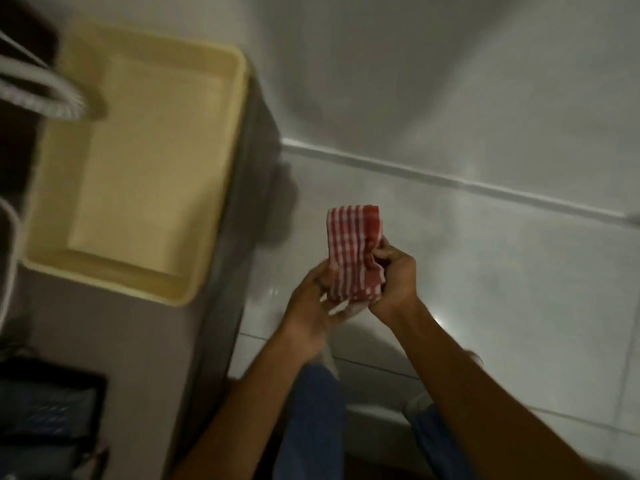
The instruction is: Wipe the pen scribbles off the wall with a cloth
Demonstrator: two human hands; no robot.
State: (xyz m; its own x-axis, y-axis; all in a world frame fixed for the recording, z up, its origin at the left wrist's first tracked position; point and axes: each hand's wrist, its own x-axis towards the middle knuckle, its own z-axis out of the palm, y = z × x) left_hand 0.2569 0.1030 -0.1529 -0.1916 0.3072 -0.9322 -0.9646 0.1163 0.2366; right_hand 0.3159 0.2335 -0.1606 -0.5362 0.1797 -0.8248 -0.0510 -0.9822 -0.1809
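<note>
Nearest: both forearms reach forward over blue-trousered legs [313,420]. Person stands on a pale tiled floor [502,289].

Left hand [311,306] lies under and beside the cloth [353,254], fingers partly spread, supporting its lower edge. Whether it pinches the fabric: cannot tell, blur. Right hand [394,271] is closed on the cloth's right edge, fingers curled into the folds. Cloth is red-and-white check, folded into a narrow pad, standing upright between the two hands. Judgement: held two-handed to fold or bunch it into a firm pad, so a thick, flat face meets the wall.

Left, further out: grey counter [104,341] carrying a cream tray [221,216] near its edge, well apart from the hands.

Farthest: white wall [450,81] above a skirting line. No pen scribbles discernible on the visible part; lighting dim, frame blurred. Cloth is clear of the wall. Judgement: wiping not yet begun; preparation step.
</note>
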